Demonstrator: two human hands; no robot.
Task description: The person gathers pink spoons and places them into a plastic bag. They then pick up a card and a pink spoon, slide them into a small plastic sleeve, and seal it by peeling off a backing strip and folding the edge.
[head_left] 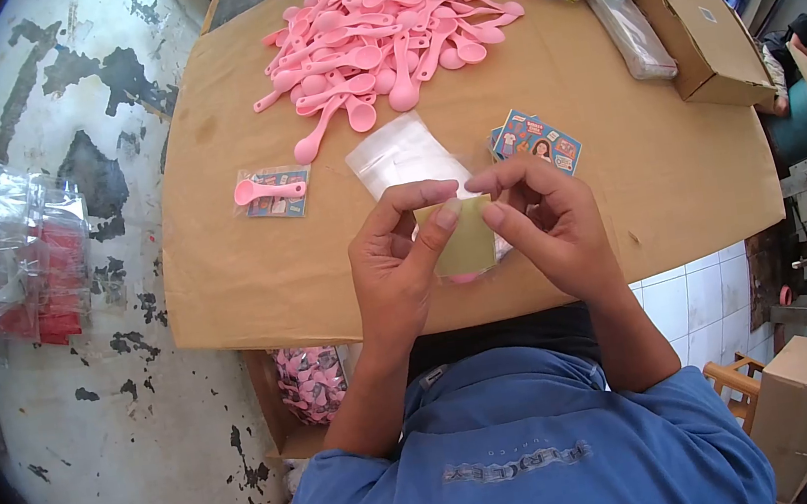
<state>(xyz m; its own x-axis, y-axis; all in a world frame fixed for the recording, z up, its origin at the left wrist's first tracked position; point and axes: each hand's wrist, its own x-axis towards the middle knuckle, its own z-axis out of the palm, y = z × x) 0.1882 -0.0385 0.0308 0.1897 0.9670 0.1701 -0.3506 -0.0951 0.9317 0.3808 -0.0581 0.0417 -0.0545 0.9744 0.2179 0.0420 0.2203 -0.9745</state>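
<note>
Cardboard-topped table (225, 274) over a worn, paint-flaked concrete floor (148, 465); white tile at lower right.

Both hands raised just above the table's near edge, close together. Left hand (396, 273): fingers curled, thumb and index pinching the left side of a small clear bag (467, 239) w/ a yellowish card inside. Right hand (547, 229): fingers narrow, tips pinching the bag's top right edge. Bit of pink shows at the bag's bottom, betw. the 2 hands; cannot tell what it is. So bag is held by both hands, off the table surface, in front of the person's blue shirt (518, 449).

Just beyond the hands: stack of empty clear bags (397, 157) flat on the table, partly hidden by the fingertips. Right of it, small pile of printed cards (536, 143), fanned, touching the bag stack's edge. Left, well apart: 1 packed bag (272, 193) w/ pink spoon on a card.

Further back: big heap of loose pink spoons (377, 34), center-far. Far right: brown box (704, 29), closed, w/ a clear packet (632, 33) just beside it.

Off table, left on the floor: clear plastic packs (22, 259) w/ red contents. Under table's near edge: bag of pink spoons (311, 382) in a crate.
</note>
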